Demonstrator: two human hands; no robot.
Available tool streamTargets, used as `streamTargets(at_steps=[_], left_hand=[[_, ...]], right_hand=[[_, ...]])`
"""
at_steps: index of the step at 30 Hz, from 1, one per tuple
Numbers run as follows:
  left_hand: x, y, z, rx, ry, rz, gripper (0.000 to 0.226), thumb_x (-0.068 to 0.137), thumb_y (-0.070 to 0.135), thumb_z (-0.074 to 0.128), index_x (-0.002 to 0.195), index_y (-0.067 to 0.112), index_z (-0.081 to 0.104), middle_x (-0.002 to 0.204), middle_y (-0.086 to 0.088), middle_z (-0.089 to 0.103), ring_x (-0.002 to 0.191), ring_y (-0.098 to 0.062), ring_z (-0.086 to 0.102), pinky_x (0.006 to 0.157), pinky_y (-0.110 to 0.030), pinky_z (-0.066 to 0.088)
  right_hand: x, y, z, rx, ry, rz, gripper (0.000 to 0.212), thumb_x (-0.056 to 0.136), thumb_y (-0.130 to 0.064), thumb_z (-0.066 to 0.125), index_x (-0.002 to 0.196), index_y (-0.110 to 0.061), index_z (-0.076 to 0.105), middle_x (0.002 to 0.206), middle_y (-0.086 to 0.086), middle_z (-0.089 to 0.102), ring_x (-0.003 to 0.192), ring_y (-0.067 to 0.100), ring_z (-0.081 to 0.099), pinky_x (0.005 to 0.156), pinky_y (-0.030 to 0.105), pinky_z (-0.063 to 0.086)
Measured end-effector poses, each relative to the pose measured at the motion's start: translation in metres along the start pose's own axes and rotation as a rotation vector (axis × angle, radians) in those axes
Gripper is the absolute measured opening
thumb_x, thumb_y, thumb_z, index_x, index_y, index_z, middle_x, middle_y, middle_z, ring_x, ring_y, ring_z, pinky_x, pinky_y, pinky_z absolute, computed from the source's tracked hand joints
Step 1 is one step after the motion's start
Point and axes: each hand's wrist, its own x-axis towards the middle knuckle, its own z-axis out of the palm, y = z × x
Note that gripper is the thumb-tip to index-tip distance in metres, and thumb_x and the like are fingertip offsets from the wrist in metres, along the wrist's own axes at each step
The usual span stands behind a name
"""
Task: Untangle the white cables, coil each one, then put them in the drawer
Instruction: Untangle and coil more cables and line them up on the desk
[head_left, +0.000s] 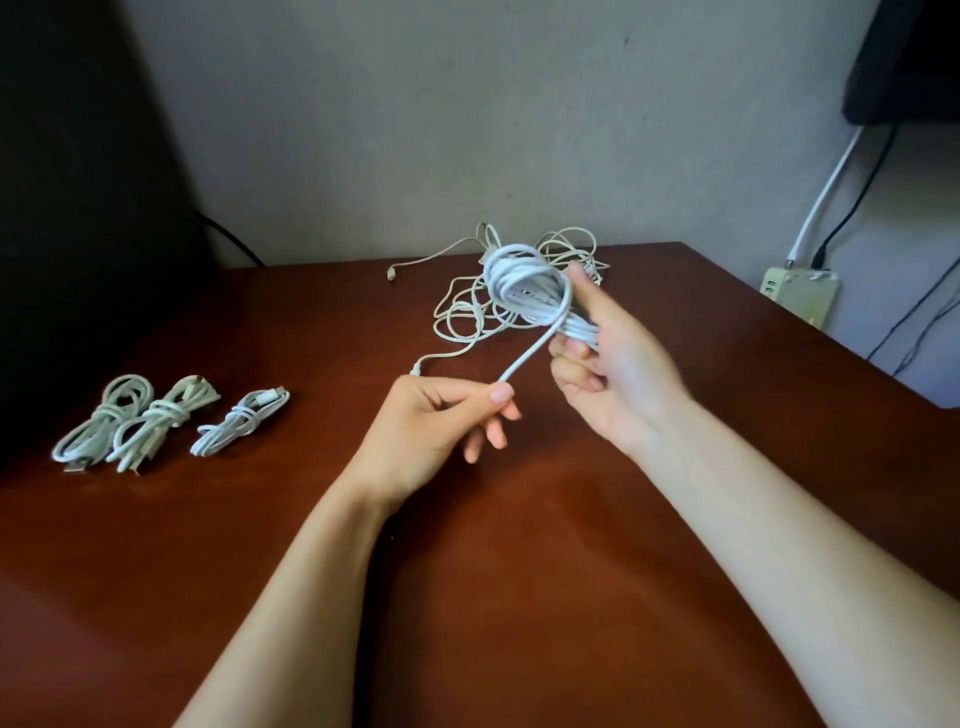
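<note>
Surface (519, 571): reddish-brown polished wood, flat, slight sheen. Loose tangle of thin off-white cables (460, 309) lies at its far side near the wall, rounded loops overlapping, not yet sorted.

Right hand (618, 374) grips a part-wound coil of smooth white round cable (524, 286), held up above the surface in front of the tangle, fingers curled round the lower end of the loops. Left hand (431, 421) pinches the coil's free tail (530, 351) between thumb and fingers; the tail runs nearly straight up to the coil.

3 finished white cable bundles (156, 421) sit side by side at the left, each cinched by wraps round its middle.

Step in hand, my read: finishing cable 4. Next move calls for wrapping the tail round the coil's waist and tucking the end, with enough tension that the slick loops don't spring open. Drawer not in view.
</note>
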Motion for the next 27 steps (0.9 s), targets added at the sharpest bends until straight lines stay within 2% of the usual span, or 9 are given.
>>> streamTargets(at_steps=[6,8,10,14,16,19,22,25,27], left_hand=[[0.001,0.002,-0.009,-0.115,0.168,-0.016,0.023,0.066,0.036,0.066,0.050,0.020,0.069,0.046,0.006,0.055,0.041,-0.004,0.041,0.046,-0.012,0.033],[0.003,0.000,-0.015,-0.116,0.260,-0.035,0.025,0.064,0.034,0.079,0.046,0.022,0.067,0.043,0.008,0.049,0.043,-0.004,0.038,0.046,-0.016,0.028],[0.005,-0.005,-0.021,-0.127,0.323,-0.033,0.027,0.066,0.027,0.075,0.043,0.021,0.063,0.043,0.008,0.045,0.046,-0.006,0.035,0.048,-0.019,0.026],[0.003,-0.003,-0.022,-0.163,0.321,-0.015,0.022,0.055,0.031,0.083,0.049,0.016,0.068,0.047,0.003,0.053,0.047,-0.006,0.042,0.052,-0.017,0.033],[0.003,0.000,-0.019,-0.139,0.374,-0.020,0.020,0.058,0.035,0.075,0.049,0.019,0.069,0.043,0.009,0.052,0.044,-0.003,0.040,0.049,-0.014,0.034],[0.005,-0.001,-0.015,-0.071,0.475,-0.006,0.024,0.067,0.023,0.080,0.046,0.021,0.069,0.045,0.009,0.051,0.051,-0.005,0.040,0.057,-0.017,0.037],[0.004,0.001,-0.012,-0.002,0.513,0.045,0.025,0.072,0.020,0.081,0.049,0.020,0.070,0.049,0.004,0.053,0.055,-0.008,0.040,0.059,-0.023,0.036],[0.002,0.006,-0.009,0.037,0.522,0.116,0.021,0.073,0.019,0.080,0.055,0.016,0.070,0.046,0.008,0.054,0.050,-0.004,0.041,0.053,-0.017,0.034],[0.001,0.007,-0.006,0.065,0.509,0.129,0.022,0.075,0.016,0.080,0.055,0.015,0.069,0.044,0.012,0.053,0.047,0.001,0.041,0.051,-0.013,0.033]], right_hand=[[-0.015,-0.005,0.007,0.018,-0.202,0.154,0.007,0.068,-0.025,0.058,0.068,-0.019,0.054,0.045,-0.007,0.035,0.029,0.002,0.026,0.031,0.013,0.005],[-0.017,-0.007,0.006,-0.089,-0.248,0.188,0.011,0.068,-0.025,0.060,0.068,-0.019,0.051,0.044,-0.008,0.034,0.029,0.003,0.026,0.032,0.013,0.005],[-0.017,-0.007,0.003,-0.227,-0.288,0.221,0.017,0.068,-0.027,0.061,0.064,-0.017,0.048,0.042,-0.008,0.033,0.029,0.003,0.024,0.033,0.014,0.005],[-0.017,-0.009,-0.001,-0.604,-0.408,0.225,0.026,0.072,-0.030,0.063,0.053,-0.013,0.058,0.045,-0.004,0.038,0.031,0.002,0.023,0.032,0.014,0.008],[-0.017,-0.010,-0.002,-0.802,-0.419,0.191,0.027,0.078,-0.026,0.065,0.063,-0.004,0.065,0.049,0.001,0.041,0.032,0.002,0.024,0.032,0.014,0.010],[-0.016,-0.008,-0.003,-1.022,-0.375,0.138,0.034,0.089,-0.021,0.063,0.081,0.013,0.067,0.045,0.000,0.037,0.033,0.003,0.025,0.033,0.013,0.016],[-0.014,-0.004,-0.004,-1.256,-0.322,0.002,0.041,0.088,-0.027,0.065,0.063,0.005,0.062,0.044,0.001,0.034,0.034,0.006,0.029,0.037,0.017,0.022],[-0.010,-0.002,-0.005,-1.487,-0.215,-0.217,0.053,0.089,-0.034,0.062,0.055,0.005,0.051,0.045,0.007,0.038,0.036,0.009,0.036,0.042,0.021,0.027],[-0.009,0.000,-0.006,-1.582,-0.136,-0.339,0.055,0.090,-0.037,0.059,0.051,0.001,0.050,0.047,0.015,0.043,0.044,0.015,0.036,0.052,0.031,0.029]])
